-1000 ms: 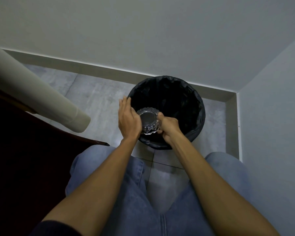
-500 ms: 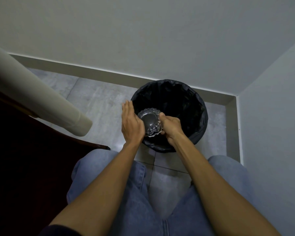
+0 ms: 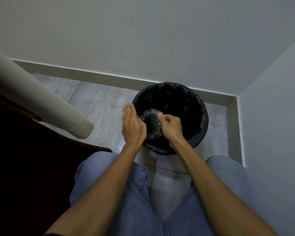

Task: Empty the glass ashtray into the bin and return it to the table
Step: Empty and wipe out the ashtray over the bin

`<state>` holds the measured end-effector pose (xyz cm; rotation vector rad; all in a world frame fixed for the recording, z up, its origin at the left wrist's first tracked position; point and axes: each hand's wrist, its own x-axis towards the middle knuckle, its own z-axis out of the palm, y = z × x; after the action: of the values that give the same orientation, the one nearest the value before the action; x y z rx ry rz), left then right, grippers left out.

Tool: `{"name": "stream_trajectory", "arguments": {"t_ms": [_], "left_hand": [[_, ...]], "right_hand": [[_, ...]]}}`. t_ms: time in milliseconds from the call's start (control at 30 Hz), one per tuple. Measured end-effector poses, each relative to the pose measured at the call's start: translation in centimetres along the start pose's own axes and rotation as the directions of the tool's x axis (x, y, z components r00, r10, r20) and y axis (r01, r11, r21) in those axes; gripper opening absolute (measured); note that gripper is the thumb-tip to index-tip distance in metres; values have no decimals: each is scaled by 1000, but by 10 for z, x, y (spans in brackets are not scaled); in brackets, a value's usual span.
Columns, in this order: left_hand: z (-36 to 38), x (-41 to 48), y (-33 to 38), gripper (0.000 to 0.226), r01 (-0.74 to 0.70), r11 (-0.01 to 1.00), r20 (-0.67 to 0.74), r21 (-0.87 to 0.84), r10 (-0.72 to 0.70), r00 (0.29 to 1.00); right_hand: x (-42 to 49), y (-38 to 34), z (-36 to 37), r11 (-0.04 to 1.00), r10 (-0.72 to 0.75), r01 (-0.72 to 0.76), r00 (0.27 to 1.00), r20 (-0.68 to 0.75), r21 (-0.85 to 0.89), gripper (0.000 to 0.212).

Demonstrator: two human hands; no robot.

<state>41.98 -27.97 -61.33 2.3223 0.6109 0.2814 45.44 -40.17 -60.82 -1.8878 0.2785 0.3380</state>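
A round bin (image 3: 191, 99) lined with a black bag stands on the floor in the corner of the room. The glass ashtray (image 3: 151, 122) hangs tipped on edge over the bin's near left part, its hollow facing me. My right hand (image 3: 171, 129) grips its right rim. My left hand (image 3: 133, 126) lies flat against its left side, fingers straight and together. Nothing shows inside the dark bin. The table is out of view.
A pale cylinder (image 3: 41, 103) slants in from the upper left above dark wooden furniture (image 3: 32, 167). Walls close the corner behind and right of the bin. Grey floor tiles (image 3: 95, 103) lie left of the bin. My jeans-clad knees (image 3: 109, 176) are below.
The ashtray has tilted further, and its hollow now looks dark. My right hand's fingers have shifted up onto its top right rim. Both hands stay over the bin.
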Motion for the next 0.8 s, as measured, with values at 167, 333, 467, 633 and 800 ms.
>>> {"name": "stream_trajectory", "arguments": {"t_ms": [167, 333, 467, 633, 800], "left_hand": [[-19, -13, 34, 49, -49, 987, 180, -152, 76, 981], [-20, 11, 47, 28, 421, 834, 378, -356, -284, 881], [-21, 25, 49, 23, 602, 717, 506, -352, -395, 767], [-7, 25, 42, 21, 599, 707, 489, -377, -397, 776], [7, 20, 40, 25, 536, 783, 309, -315, -449, 838]], "right_hand": [[-19, -25, -18, 795, -418, 447, 894, 164, -410, 27], [-28, -16, -28, 489, -595, 646, 738, 318, -585, 27], [-32, -10, -34, 315, -699, 708, 624, 349, -632, 26], [-37, -6, -46, 278, -713, 715, 602, 361, -642, 29], [-28, -8, -60, 725, -431, 403, 898, 88, -559, 47]]}}
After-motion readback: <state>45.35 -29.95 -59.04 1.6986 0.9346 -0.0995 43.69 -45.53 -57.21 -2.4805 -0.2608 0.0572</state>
